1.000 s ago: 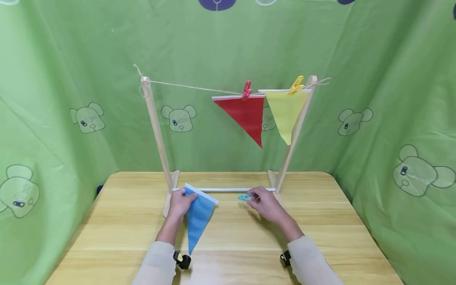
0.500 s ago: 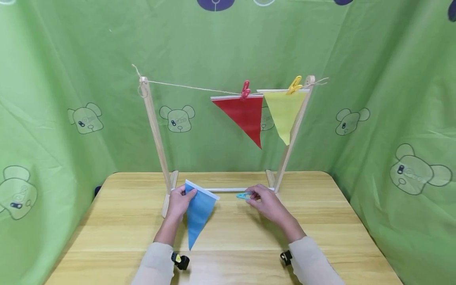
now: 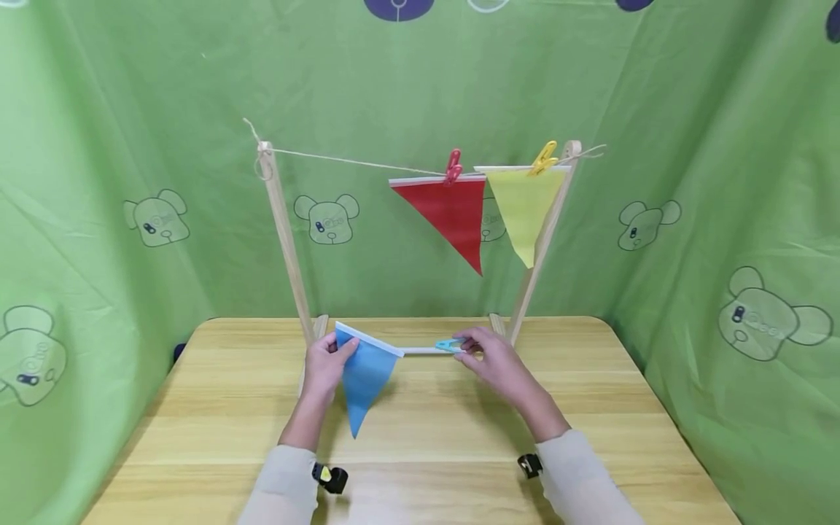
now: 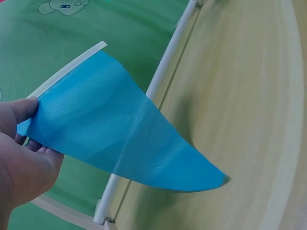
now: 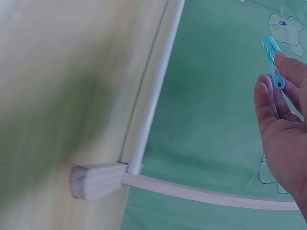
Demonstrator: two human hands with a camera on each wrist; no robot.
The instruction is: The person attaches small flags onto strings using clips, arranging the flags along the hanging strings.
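A blue triangular pennant [image 3: 369,375] with a white top edge hangs from my left hand [image 3: 324,367]. Thumb and fingers pinch it near its upper left corner, as the left wrist view shows on the pennant [image 4: 110,124] and hand [image 4: 29,163]. My right hand [image 3: 495,362] pinches a light blue clothespin [image 3: 449,345], its tip pointing left toward the pennant, a gap between them. The clothespin [image 5: 273,62] also shows between thumb and fingers in the right wrist view. Above, a red pennant [image 3: 456,215] and a yellow pennant [image 3: 528,208] hang on the string [image 3: 348,159].
A red clothespin [image 3: 453,168] and a yellow clothespin [image 3: 544,157] clip the hanging pennants. Wooden posts [image 3: 285,233] hold the string at both ends, joined low down by a white rod [image 3: 420,351]. The stand is on a wooden table [image 3: 420,423] before a green curtain [image 3: 407,87].
Both hands have risen a little, the blue pennant and light blue clothespin with them. The pennant's lower tip is now higher above the table. The hanging pennants have stayed in place.
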